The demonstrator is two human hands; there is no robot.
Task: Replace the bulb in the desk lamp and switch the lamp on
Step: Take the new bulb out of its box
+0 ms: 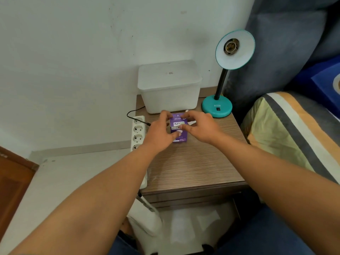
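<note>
A teal desk lamp (217, 107) stands at the back right of the wooden bedside table (195, 168). Its shade (237, 54) faces me and the socket (230, 46) inside holds no bulb. A purple bulb box (179, 126) lies on the table in front of a white tub. My left hand (160, 131) grips the box's left side, thumb on its front. My right hand (200, 127) holds its right side and far end with the fingertips. A small white object (192, 122) shows just behind my right fingers; I cannot tell what it is.
A lidded white plastic tub (169, 87) sits at the back of the table by the wall. A white power strip (137, 133) with a black cable lies off the table's left edge. A bed with a striped pillow (287, 133) is on the right.
</note>
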